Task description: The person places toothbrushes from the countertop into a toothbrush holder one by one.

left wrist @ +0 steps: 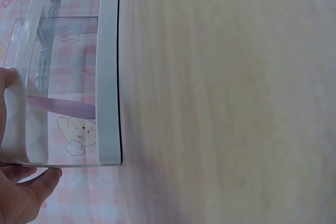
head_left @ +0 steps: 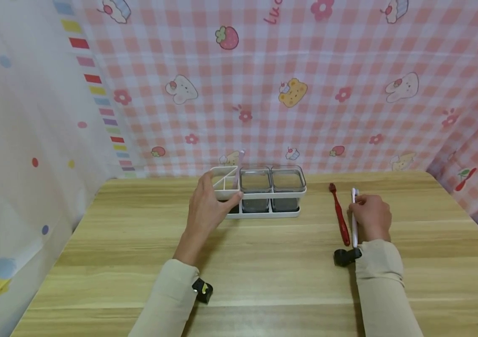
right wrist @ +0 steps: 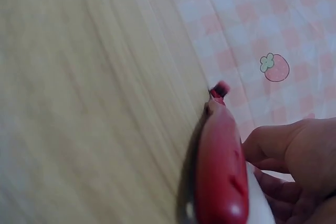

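My left hand [head_left: 206, 206] grips the left end of a white toothbrush holder [head_left: 269, 215], thumb at the front and fingers around the side. A pale purple toothbrush [head_left: 241, 160] stands in one of the holder's divided slots; its handle [left wrist: 68, 108] shows through the open side in the left wrist view. At the right, my right hand [head_left: 373, 216] pinches a white toothbrush [head_left: 354, 231] that lies along the table. Just left of it lies a red toothbrush [head_left: 340, 217], its thick handle [right wrist: 220, 166] large in the right wrist view and partly covering the white one.
Two clear cups [head_left: 256, 181] sit side by side in the holder's right part. The wooden table [head_left: 272, 271] ends at a pink checked cloth [head_left: 256, 65] behind the holder. A white dotted cloth [head_left: 20, 121] hangs at the left. Black cameras sit at both wrists.
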The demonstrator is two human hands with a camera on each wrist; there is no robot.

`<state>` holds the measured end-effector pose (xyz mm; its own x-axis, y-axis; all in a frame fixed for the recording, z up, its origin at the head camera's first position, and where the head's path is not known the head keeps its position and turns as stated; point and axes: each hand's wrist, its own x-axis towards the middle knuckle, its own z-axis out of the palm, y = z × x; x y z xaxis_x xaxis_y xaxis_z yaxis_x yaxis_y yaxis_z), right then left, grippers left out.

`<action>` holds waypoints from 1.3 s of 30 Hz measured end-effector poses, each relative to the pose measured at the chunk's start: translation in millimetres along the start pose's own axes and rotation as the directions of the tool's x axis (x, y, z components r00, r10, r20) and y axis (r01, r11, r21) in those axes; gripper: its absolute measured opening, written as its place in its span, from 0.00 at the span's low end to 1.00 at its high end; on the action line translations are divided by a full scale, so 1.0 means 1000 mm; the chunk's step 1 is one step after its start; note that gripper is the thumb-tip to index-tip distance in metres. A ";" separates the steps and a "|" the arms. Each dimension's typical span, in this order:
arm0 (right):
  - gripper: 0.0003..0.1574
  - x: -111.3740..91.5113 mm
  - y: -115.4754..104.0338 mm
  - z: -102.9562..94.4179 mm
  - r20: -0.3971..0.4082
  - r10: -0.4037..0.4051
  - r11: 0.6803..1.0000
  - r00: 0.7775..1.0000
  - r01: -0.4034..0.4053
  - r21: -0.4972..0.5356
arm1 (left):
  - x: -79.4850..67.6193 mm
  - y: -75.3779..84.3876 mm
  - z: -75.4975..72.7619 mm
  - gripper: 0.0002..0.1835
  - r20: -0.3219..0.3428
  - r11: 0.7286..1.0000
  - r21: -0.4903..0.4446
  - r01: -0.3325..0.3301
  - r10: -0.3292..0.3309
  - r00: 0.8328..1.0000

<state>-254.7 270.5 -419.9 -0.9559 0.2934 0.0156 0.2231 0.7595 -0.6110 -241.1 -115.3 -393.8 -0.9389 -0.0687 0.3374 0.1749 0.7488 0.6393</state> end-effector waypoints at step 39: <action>0.20 0.007 -0.014 -0.014 -0.161 0.412 0.501 0.897 -0.075 0.862 | 0.000 0.000 0.000 0.49 -0.011 1.000 0.001 -0.002 0.002 1.000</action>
<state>-262.0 269.8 -400.2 -0.7347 0.6695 -0.1099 0.0188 -0.1418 -0.9897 -241.1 -115.7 -393.6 -0.9353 -0.0743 0.3461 0.1765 0.7496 0.6379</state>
